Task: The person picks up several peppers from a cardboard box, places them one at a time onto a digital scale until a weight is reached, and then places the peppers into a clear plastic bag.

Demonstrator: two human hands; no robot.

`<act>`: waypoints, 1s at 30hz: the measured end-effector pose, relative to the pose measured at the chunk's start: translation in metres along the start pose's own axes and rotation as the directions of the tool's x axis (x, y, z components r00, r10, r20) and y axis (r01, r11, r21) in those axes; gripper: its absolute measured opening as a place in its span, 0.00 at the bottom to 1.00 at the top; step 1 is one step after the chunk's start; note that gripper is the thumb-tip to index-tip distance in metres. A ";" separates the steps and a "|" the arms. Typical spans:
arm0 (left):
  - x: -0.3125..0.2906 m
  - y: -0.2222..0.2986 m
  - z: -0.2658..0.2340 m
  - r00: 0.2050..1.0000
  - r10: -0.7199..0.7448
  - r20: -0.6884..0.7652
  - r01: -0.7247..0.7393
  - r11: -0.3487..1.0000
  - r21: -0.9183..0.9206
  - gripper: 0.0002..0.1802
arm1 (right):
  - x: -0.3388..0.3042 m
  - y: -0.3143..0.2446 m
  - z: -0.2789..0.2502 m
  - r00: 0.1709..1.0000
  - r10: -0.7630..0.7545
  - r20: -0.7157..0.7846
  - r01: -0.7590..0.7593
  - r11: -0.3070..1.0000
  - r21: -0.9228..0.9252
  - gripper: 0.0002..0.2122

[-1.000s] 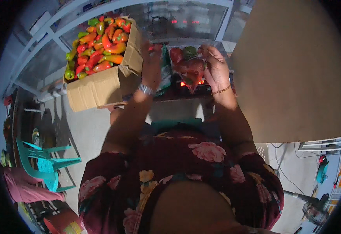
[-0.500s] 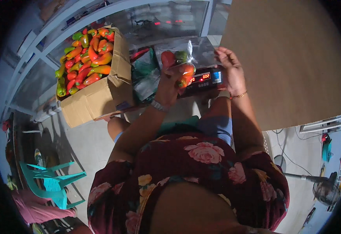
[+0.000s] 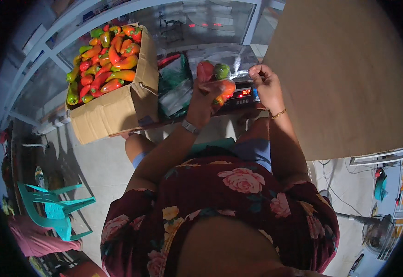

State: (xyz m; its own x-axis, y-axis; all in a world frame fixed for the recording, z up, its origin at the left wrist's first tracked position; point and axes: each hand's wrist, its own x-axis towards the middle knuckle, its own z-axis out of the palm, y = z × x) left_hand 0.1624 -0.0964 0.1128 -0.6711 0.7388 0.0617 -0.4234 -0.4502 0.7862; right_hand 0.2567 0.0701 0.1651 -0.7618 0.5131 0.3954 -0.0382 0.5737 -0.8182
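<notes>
In my left hand is a clear plastic bag of peppers, its fingers wrapped around the lower part. Red, green and orange peppers show through the film. Shiny plastic at the bag's neck stretches to the right, where my right hand pinches its end between thumb and fingers. Just behind and below the bag is a digital scale with a lit red display, partly covered by the bag and my left hand.
On the left stands an open cardboard box heaped with red, orange and green peppers. Green and clear plastic bags lie between box and scale. A large brown board fills the right. A teal plastic chair stands at lower left.
My right hand has moved left and now pinches the bag's neck. That neck stood upright before and now leans right. My left hand still holds the bag.
</notes>
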 end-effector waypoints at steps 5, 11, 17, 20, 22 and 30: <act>-0.002 -0.001 -0.004 0.993 0.111 -0.049 -0.112 0.993 -0.022 0.34 | -0.001 -0.016 0.012 0.961 0.215 0.175 -0.268 0.882 0.388 0.12; -0.012 -0.005 -0.022 0.984 0.112 -0.141 -0.085 0.979 0.186 0.35 | 0.020 -0.005 0.041 0.943 0.160 0.292 -0.258 0.906 0.335 0.04; -0.021 -0.004 -0.045 0.966 0.142 -0.214 -0.093 0.970 0.225 0.38 | 0.041 0.001 0.053 0.969 0.110 0.222 -0.213 0.826 0.522 0.03; -0.022 -0.005 -0.054 0.960 0.131 -0.249 -0.095 0.984 0.151 0.39 | 0.038 -0.010 0.065 0.955 0.173 0.242 -0.249 0.909 0.334 0.06; -0.026 -0.002 -0.055 0.960 0.126 -0.249 -0.083 0.981 0.174 0.40 | 0.027 -0.012 0.080 0.939 0.162 0.304 -0.246 0.933 0.262 0.08; -0.036 -0.002 -0.060 0.940 0.267 -0.212 -0.262 0.964 0.051 0.41 | 0.027 -0.001 0.101 0.884 0.117 0.452 -0.377 0.750 0.543 0.01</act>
State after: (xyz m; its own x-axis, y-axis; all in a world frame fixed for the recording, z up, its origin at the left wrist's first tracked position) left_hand 0.1509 -0.1520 0.0719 -0.8728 0.4684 0.1373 -0.2014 -0.6019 0.7728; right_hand 0.1706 0.0187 0.1349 -0.9705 0.2322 0.0648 -0.0925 -0.1105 -0.9896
